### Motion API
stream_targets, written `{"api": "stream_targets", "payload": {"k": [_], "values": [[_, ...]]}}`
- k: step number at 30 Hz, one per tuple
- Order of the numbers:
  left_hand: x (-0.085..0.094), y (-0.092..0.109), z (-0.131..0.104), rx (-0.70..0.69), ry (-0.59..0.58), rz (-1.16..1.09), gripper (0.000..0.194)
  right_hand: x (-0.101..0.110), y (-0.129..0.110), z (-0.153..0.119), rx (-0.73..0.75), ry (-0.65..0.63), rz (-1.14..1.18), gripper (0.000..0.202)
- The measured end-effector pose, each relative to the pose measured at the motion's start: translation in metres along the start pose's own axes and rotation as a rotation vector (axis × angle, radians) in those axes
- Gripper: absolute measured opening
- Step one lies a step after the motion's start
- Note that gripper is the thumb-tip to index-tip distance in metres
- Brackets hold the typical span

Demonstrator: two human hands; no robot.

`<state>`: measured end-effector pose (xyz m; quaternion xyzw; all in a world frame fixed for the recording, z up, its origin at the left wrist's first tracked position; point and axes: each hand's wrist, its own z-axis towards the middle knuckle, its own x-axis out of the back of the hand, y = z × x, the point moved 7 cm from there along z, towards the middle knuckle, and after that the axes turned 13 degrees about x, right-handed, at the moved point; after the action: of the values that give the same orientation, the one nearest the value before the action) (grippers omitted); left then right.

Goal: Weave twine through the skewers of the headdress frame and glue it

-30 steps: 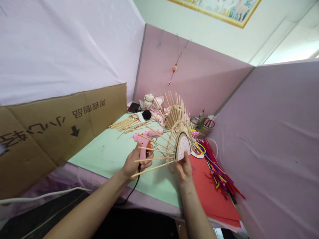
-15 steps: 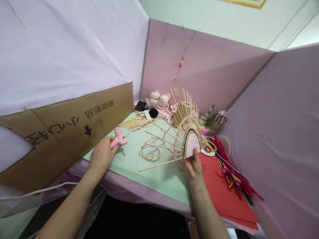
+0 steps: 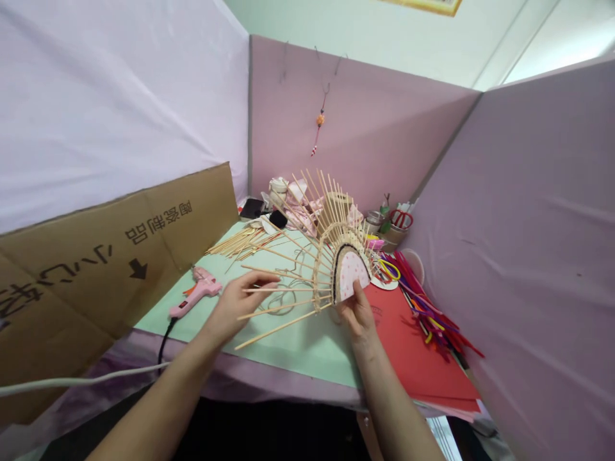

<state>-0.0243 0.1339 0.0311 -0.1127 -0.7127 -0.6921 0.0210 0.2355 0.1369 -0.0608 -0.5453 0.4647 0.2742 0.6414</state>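
My right hand [image 3: 358,314] grips a fan-shaped piece of thin wooden sticks by its half-round base [image 3: 350,275], thumb on the pink patterned face. The sticks [image 3: 283,326] radiate outward, with a woven cord band [image 3: 318,269] running across them. Beside the lower left stick ends, my left hand [image 3: 240,301] has its fingers stretched and slightly apart; whether it touches a stick is hard to tell. A pink hot glue gun [image 3: 199,289] rests on the pale green table top, left of that hand, its nozzle near the cardboard.
A cardboard panel [image 3: 144,237] stands along the left side. Loose sticks [image 3: 240,242] and tangled twine [image 3: 283,301] lie on the table. Red paper sheets [image 3: 408,346] and colourful pipe cleaners [image 3: 432,307] are at right. Red-handled scissors [image 3: 401,219] stand in a container behind.
My left hand has let go of the glue gun, leaving it on the table, and moved right to the stick ends. My right hand still holds the fan. The view has shifted.
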Motion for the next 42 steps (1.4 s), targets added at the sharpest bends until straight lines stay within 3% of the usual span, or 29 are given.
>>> {"api": "stream_targets", "payload": {"k": [4, 7, 12, 22, 32, 42], "values": [[-0.056, 0.008, 0.007, 0.113, -0.148, -0.409, 0.020, 0.001, 0.002, -0.002, -0.016, 0.003, -0.001, 0.035], [-0.068, 0.009, 0.008, 0.109, -0.106, -0.628, 0.015, -0.002, 0.001, -0.003, -0.009, -0.005, 0.027, 0.037], [-0.067, 0.011, 0.006, 0.110, -0.053, -0.754, 0.020, -0.003, 0.003, -0.006, -0.022, 0.068, 0.110, 0.033], [-0.067, 0.011, 0.027, 0.268, -0.267, -0.749, 0.026, 0.005, 0.007, -0.002, -0.036, -0.021, 0.064, 0.040], [-0.064, 0.032, 0.031, 0.328, -0.407, -0.527, 0.026, 0.005, 0.009, -0.005, -0.042, 0.035, 0.053, 0.031], [-0.059, 0.031, 0.038, 0.260, -0.366, -0.476, 0.020, 0.008, 0.012, -0.005, -0.052, 0.003, 0.009, 0.030]]}}
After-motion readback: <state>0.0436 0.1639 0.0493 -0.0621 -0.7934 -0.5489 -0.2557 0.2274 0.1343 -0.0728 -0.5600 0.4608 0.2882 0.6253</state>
